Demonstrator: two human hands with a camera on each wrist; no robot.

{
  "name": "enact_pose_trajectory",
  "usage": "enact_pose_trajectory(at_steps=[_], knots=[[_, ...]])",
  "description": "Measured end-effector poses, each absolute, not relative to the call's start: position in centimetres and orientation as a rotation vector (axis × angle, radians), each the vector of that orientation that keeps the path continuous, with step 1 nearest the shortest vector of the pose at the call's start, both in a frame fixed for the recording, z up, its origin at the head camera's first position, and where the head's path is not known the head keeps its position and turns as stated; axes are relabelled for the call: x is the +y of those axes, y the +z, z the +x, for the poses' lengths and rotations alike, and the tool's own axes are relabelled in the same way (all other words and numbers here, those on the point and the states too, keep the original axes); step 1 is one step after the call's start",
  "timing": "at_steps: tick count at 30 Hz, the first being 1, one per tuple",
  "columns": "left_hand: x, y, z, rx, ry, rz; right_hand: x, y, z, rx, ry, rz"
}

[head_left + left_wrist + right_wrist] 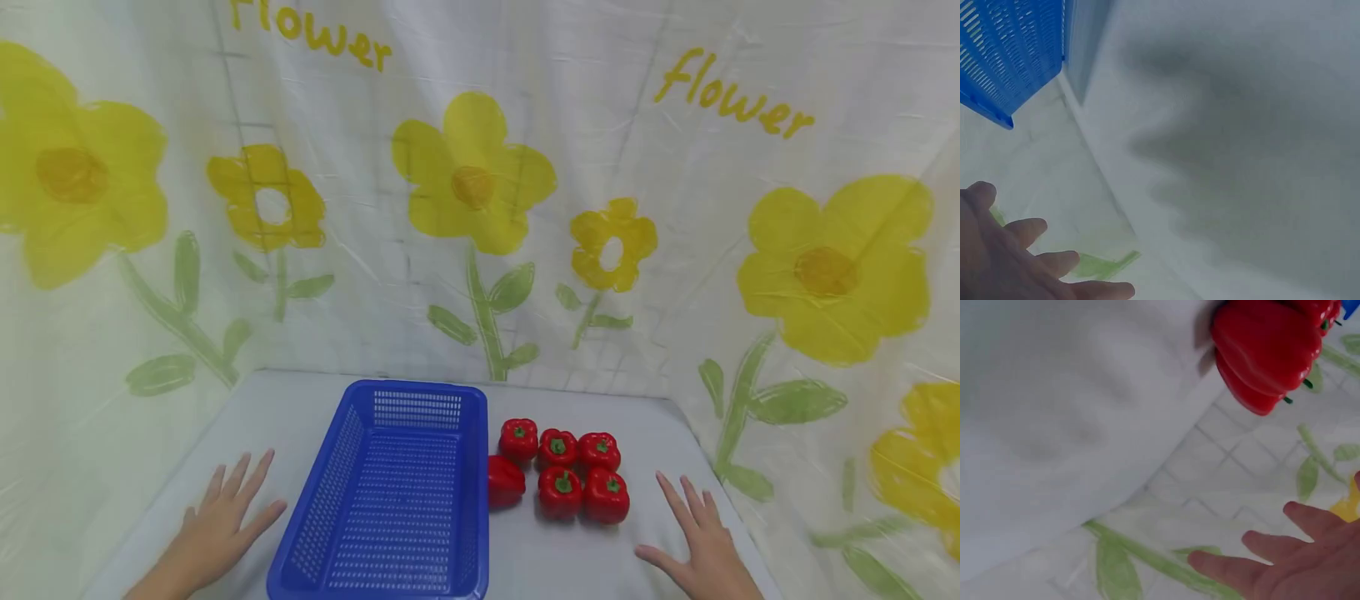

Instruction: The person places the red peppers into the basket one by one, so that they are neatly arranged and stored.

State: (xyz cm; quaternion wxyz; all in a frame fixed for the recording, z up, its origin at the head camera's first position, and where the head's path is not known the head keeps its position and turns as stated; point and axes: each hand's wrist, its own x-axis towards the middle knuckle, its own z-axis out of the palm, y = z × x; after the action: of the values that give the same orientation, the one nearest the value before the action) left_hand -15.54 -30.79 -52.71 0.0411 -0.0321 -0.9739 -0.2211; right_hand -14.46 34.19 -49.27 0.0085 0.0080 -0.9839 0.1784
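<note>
My left hand (213,525) is spread over the table to the left of a blue plastic basket (482,467), its fingers straight and holding nothing. In the left wrist view the fingers of that hand (1007,250) are apart, with the basket's slotted wall (1013,47) at the upper left. On the other side, my right hand (701,546) is also spread and holds nothing. It is nearest to a group of several red bell peppers (606,496) with green stems. One pepper (506,482) lies on its side right by the basket. The right wrist view shows peppers (1266,347) beyond the hand (1297,556).
The white table (570,567) has its far edge against a hanging curtain (360,317) printed with yellow flowers. This curtain runs along both sides too. The basket's raised rim stands between the left hand and the peppers.
</note>
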Motion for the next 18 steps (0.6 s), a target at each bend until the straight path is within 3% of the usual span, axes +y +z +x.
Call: enact_pose_trajectory(at_steps=[10,18], knots=[[-28.7,-52.2,-18.6,-2.875,-1.614,-0.150,32.9,-51.4,-16.6,-2.775,0.921,0.105],[-26.8,-52.7,-20.0,-2.659,-2.260,-0.166,31.8,-53.2,-18.2,-2.828,1.311,-0.175]])
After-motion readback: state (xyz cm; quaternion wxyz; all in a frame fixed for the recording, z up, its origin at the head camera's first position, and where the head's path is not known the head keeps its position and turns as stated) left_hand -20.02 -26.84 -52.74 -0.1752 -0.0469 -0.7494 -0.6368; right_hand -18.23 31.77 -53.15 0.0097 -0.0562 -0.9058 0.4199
